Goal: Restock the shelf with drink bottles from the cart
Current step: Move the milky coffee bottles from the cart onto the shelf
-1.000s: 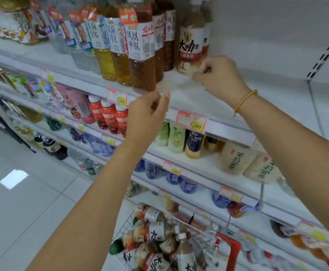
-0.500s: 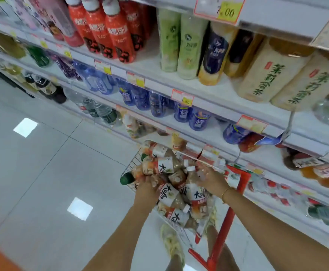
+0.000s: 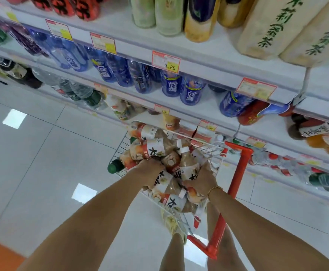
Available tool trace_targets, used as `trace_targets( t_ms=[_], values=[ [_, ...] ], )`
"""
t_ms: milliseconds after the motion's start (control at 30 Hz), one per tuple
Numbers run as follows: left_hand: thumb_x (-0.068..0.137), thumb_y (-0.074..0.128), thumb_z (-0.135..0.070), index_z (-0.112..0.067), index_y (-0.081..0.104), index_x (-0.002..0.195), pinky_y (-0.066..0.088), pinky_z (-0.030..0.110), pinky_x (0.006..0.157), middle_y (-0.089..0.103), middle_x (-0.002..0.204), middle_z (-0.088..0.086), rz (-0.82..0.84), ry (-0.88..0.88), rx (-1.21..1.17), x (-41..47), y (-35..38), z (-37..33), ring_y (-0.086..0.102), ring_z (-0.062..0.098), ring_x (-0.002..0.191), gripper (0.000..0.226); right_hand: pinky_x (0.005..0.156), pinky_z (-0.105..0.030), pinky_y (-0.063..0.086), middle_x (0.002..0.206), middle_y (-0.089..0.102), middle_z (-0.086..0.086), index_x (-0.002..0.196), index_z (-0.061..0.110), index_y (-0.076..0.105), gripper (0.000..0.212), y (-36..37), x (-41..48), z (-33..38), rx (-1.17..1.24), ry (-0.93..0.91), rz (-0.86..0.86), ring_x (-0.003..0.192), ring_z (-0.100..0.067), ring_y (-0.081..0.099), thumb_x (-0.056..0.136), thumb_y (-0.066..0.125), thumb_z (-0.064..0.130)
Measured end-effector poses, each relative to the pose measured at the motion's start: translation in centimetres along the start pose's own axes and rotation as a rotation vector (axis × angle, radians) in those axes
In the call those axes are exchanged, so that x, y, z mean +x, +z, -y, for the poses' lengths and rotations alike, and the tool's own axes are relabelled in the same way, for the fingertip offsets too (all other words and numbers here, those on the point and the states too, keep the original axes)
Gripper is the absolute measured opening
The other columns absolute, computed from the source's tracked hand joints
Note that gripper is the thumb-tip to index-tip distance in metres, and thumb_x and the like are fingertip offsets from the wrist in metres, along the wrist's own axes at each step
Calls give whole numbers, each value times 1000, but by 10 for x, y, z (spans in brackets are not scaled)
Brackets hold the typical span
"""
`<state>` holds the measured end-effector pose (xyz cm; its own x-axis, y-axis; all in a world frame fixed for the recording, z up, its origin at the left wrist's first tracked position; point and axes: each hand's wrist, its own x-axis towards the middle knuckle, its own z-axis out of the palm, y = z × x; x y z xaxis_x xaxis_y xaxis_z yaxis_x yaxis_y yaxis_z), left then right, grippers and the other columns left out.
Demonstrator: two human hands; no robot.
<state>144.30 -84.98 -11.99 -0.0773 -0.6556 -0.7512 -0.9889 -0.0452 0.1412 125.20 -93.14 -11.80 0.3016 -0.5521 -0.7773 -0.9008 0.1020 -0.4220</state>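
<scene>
A wire cart (image 3: pixel 239 169) with a red handle stands against the shelving, piled with brown drink bottles (image 3: pixel 152 148) that have white and orange labels and white caps. Both my hands are down in the pile. My left hand (image 3: pixel 150 171) curls over a lying bottle (image 3: pixel 162 182) at the near left of the heap. My right hand (image 3: pixel 203 178), with a gold bracelet at the wrist, grips a more upright bottle (image 3: pixel 187 165) with a white cap. The fingertips of both hands are hidden among the bottles.
The shelves (image 3: pixel 198 61) above and behind the cart hold blue bottles (image 3: pixel 170 85), water bottles, red bottles and large pale tea bottles (image 3: pixel 271 30), with price tags (image 3: pixel 166 61) along the edges. White tiled floor (image 3: pixel 42 153) lies to the left. My legs and a shoe show beneath the cart.
One second ago both hands were up at the top shelf beside a standing bottle. They have dropped into the cart, my view has tilted down, and they now close round bottles.
</scene>
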Motion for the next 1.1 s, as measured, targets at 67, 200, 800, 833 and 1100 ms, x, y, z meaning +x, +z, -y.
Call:
trace_targets(
  t_ms=[67, 200, 800, 833, 1100],
  values=[
    [62, 82, -29, -15, 42, 135, 42, 40, 102, 48, 132, 7, -20, 4, 27, -1, 7, -2, 44, 26, 120, 85, 91, -29, 48, 128, 55, -7, 144, 8, 18, 117, -2, -9, 0, 48, -28, -39, 114, -24, 55, 56, 84, 49],
    [64, 78, -26, -14, 45, 132, 46, 33, 94, 50, 131, 8, -109, -37, -238, -29, 14, -7, 48, 25, 118, 77, 76, -23, 44, 118, 59, 1, 129, 16, 38, 100, -19, -36, 6, 78, -103, -112, 105, -20, 58, 49, 85, 53],
    [62, 86, -15, -20, 50, 118, 45, 8, 81, 59, 114, -11, -1552, 120, -1142, -260, -257, -37, 56, -6, 104, 66, 79, -4, 43, 104, 52, 33, 107, 47, 39, 72, -214, -271, 204, 215, -1109, -663, 97, 13, 55, 55, 88, 33],
    [64, 85, -15, -19, 50, 120, 46, 12, 85, 59, 117, -9, -1605, 164, -1134, -268, -276, -37, 56, 0, 108, 66, 80, -8, 44, 103, 53, 29, 114, 40, 41, 75, -225, -276, 215, 202, -1152, -720, 97, 7, 56, 56, 88, 32],
    [61, 86, -18, -22, 49, 120, 50, 27, 91, 59, 118, -4, -1738, 264, -976, -273, -389, -24, 57, 7, 108, 70, 81, -14, 38, 112, 59, 7, 123, 18, 45, 79, -308, -273, 271, 77, -1198, -946, 100, -9, 55, 58, 86, 36]
  ],
)
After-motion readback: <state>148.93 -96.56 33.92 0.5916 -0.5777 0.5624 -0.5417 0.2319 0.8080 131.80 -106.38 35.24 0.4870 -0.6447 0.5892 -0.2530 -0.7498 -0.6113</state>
